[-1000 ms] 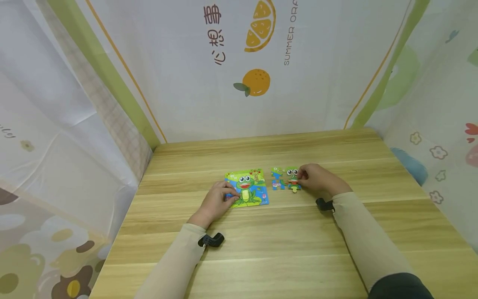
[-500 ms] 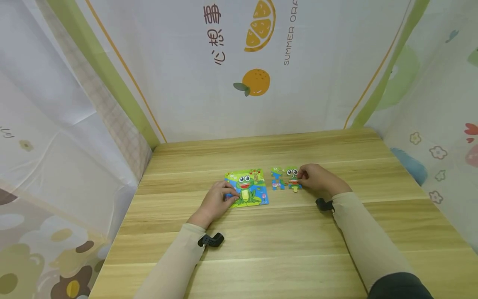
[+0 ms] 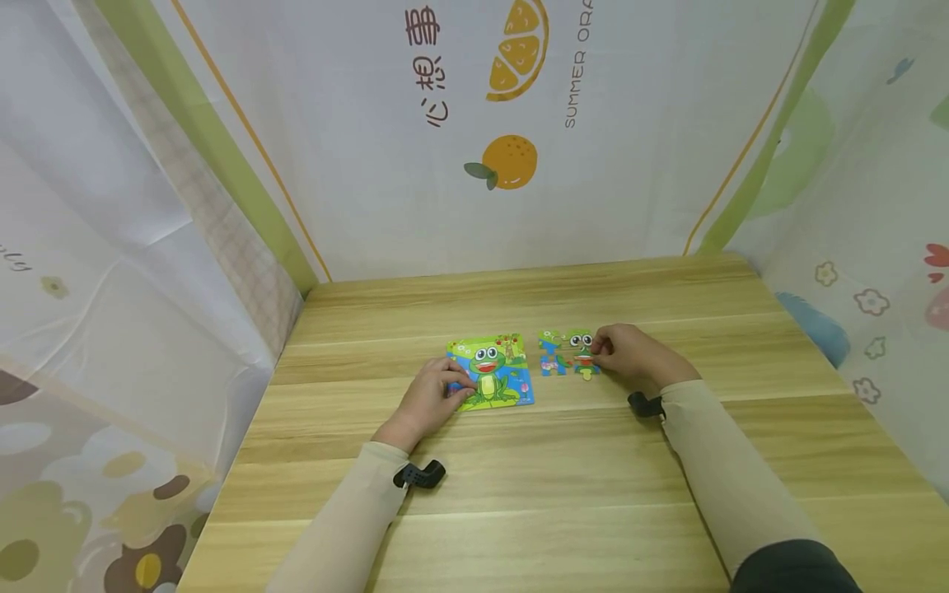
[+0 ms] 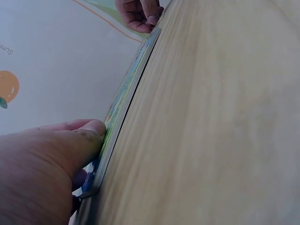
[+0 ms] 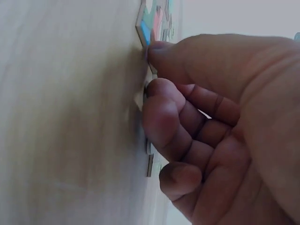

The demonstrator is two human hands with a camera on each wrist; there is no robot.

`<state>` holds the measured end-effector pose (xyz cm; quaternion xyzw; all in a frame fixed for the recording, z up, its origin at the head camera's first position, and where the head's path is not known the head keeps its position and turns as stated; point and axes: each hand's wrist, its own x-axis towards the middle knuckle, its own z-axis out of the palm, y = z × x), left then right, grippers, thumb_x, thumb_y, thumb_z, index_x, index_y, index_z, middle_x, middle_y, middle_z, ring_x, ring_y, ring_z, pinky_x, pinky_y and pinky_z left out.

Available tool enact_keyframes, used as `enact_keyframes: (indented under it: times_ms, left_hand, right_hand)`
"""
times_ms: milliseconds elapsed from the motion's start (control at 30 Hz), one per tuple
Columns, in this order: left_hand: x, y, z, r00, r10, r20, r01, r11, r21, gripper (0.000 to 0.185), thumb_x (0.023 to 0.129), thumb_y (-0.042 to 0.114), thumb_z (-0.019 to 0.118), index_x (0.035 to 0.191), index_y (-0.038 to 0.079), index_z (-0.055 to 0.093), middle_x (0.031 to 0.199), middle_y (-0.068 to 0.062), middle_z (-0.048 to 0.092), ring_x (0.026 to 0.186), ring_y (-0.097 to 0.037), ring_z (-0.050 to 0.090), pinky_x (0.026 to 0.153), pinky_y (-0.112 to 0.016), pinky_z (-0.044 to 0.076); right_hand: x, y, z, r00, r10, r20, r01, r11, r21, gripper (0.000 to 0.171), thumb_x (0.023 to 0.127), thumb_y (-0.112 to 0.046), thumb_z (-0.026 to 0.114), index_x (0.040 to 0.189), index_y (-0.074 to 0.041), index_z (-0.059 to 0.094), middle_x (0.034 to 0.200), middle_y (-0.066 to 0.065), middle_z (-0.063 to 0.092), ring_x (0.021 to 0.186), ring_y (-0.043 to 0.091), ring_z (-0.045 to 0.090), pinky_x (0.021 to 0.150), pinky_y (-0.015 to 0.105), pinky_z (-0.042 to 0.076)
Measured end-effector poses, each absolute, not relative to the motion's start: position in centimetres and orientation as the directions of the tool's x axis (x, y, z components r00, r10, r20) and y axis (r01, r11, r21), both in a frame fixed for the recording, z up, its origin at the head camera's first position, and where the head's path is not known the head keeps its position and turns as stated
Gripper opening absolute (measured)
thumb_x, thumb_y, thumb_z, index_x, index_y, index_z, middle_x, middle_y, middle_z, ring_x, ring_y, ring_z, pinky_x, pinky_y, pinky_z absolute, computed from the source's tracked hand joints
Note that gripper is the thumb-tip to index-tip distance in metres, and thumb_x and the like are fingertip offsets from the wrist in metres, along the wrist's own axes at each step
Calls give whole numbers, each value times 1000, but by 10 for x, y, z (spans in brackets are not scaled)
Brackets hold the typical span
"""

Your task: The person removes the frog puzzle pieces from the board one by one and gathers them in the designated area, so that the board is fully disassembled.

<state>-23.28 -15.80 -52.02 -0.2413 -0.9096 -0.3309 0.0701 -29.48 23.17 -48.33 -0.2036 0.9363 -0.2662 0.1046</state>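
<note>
A square frog picture board (image 3: 497, 362) lies flat on the table. My left hand (image 3: 427, 402) rests over its lower left corner, thumb and forefinger tips close together on the picture. In the left wrist view, that thumb (image 4: 89, 136) touches the board's face near its edge. To the right lie several jigsaw pieces: a frog-eyes piece (image 3: 581, 340), a frog-mouth piece (image 3: 586, 368) and a blue-and-pink piece (image 3: 551, 365). My right hand (image 3: 630, 356) pinches the right edge of the frog-face pieces; its other fingers curl inward in the right wrist view, partly hiding the pieces.
The wooden table (image 3: 549, 494) extends around the board and pieces, its far edge meeting a printed white curtain (image 3: 371, 165). More patterned curtains hang at both sides. A black wrist camera (image 3: 420, 474) sits on the left sleeve, another black camera (image 3: 646, 405) on the right.
The frog-mouth piece has shifted very slightly to the right under my right hand. My left hand stays in place on the board.
</note>
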Motion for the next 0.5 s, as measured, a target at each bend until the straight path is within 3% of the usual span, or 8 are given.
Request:
enact_keyframes:
  times_ms: [233, 500]
  left_hand:
    - [-235, -158, -522, -858, 386, 339, 514, 644, 567, 4, 87, 25, 74, 90, 24, 77, 100, 17, 56, 95, -6, 48, 70, -27, 46]
    - [-233, -149, -519, -836, 411, 364, 549, 638, 540, 6, 87, 27, 74, 93, 25, 76, 102, 14, 58, 96, -8, 50, 79, -29, 48]
  right_hand:
    - [-292, 227, -476, -899, -437, -28, -356, 767, -534, 4, 91, -13, 63, 91, -11, 66, 82, -1, 61, 74, 17, 54, 67, 33, 48]
    - [-291, 196, -474, -881, -473, -6, -384, 722, -576, 8, 90, -17, 68, 93, -11, 66, 80, -1, 59, 72, 16, 54, 63, 32, 49]
